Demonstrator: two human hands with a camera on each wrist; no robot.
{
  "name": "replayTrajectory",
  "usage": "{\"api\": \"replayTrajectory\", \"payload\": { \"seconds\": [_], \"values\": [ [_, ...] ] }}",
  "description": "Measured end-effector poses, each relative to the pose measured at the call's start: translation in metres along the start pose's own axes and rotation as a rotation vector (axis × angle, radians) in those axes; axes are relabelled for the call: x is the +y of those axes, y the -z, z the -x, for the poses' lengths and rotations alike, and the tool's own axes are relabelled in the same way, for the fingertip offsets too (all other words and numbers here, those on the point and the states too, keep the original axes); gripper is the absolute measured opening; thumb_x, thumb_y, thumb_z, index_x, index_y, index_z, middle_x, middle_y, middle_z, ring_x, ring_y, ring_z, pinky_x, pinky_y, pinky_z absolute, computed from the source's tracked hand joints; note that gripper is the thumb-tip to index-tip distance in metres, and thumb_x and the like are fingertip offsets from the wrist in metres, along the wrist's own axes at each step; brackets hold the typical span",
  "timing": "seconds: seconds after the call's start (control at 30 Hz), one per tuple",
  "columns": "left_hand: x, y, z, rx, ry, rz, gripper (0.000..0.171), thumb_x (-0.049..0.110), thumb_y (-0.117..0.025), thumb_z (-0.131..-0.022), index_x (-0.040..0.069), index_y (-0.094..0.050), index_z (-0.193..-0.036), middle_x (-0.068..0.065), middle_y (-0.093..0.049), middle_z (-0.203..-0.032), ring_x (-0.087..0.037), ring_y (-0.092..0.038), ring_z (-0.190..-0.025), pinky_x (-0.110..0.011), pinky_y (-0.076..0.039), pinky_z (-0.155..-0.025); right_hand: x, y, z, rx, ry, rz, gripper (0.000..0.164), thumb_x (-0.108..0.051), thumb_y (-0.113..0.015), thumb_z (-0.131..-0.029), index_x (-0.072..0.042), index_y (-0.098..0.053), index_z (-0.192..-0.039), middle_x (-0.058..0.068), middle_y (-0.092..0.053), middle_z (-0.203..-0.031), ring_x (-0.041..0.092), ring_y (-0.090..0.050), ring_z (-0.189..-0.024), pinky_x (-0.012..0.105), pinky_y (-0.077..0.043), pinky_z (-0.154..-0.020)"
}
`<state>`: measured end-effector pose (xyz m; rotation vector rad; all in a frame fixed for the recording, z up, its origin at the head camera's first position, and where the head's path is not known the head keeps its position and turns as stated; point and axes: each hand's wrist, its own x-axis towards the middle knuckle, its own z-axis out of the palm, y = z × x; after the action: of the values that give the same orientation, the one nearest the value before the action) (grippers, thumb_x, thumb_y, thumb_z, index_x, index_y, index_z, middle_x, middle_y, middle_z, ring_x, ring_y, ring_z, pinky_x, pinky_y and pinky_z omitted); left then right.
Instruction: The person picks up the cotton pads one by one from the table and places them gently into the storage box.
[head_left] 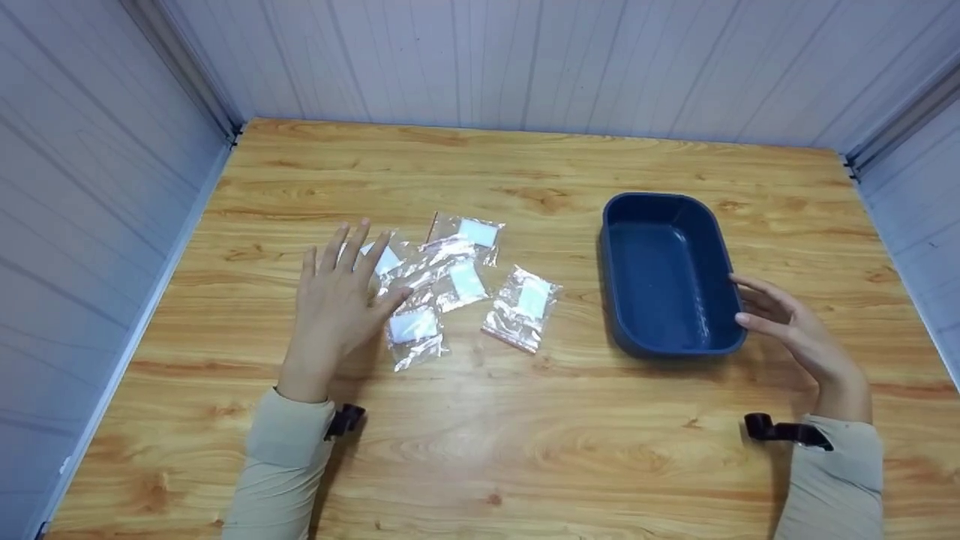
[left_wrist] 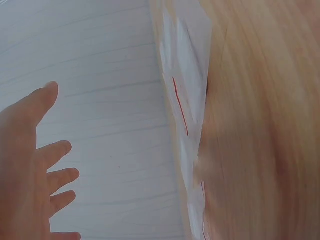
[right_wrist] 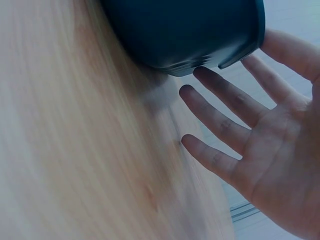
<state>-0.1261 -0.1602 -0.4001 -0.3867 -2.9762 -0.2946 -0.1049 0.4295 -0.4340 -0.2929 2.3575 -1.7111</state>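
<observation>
My left hand is held over the left side of a group of clear zip bags, fingers straight and spread, holding nothing. In the left wrist view, the fingers stand clear above the table, and the bags show edge-on with red seal lines. Each bag has a small white rectangular piece inside; one bag lies apart to the right. A deep blue plastic bin stands further right. My right hand is at its right rim, thumb and fingertip against the edge. In the right wrist view, the other fingers extend loosely beside the bin wall.
The wooden table carries the bags and the bin. Pale panel walls rise behind it and at both sides. A black strap mount sits on the right wrist, another on the left.
</observation>
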Motion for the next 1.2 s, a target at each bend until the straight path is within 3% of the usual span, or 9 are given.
{"api": "replayTrajectory", "payload": {
  "seconds": [0.5, 0.93, 1.2],
  "values": [
    [0.022, -0.011, -0.008, -0.035, -0.136, 0.142, 0.072, 0.058, -0.053, -0.096, 0.022, -0.034, -0.155, -0.005, -0.029, -0.160, -0.031, -0.022, -0.148, -0.058, -0.014, -0.116, 0.001, 0.000, -0.001, -0.008, -0.005, 0.002, 0.056, -0.001, -0.054, -0.100, -0.005, -0.036, -0.152, -0.004, -0.047, -0.146, 0.000, -0.044, -0.128, 0.015, -0.043, -0.095],
    [0.040, -0.018, -0.017, -0.158, -0.258, 0.274, 0.074, 0.057, -0.056, -0.095, 0.026, -0.029, -0.157, -0.003, -0.026, -0.162, -0.030, -0.021, -0.148, -0.055, -0.018, -0.116, 0.001, 0.000, -0.001, -0.001, -0.010, 0.031, 0.056, -0.003, -0.055, -0.100, -0.007, -0.037, -0.152, -0.005, -0.048, -0.144, -0.001, -0.045, -0.127, 0.015, -0.044, -0.093],
    [0.055, -0.025, -0.027, -0.213, -0.314, 0.352, 0.070, 0.046, -0.069, -0.091, 0.025, -0.042, -0.152, -0.001, -0.034, -0.158, -0.027, -0.027, -0.146, -0.054, -0.020, -0.116, 0.000, 0.001, 0.000, 0.005, -0.009, 0.025, 0.055, -0.002, -0.055, -0.100, -0.007, -0.037, -0.152, -0.007, -0.050, -0.142, 0.000, -0.047, -0.126, 0.016, -0.045, -0.092]
  ]
}}
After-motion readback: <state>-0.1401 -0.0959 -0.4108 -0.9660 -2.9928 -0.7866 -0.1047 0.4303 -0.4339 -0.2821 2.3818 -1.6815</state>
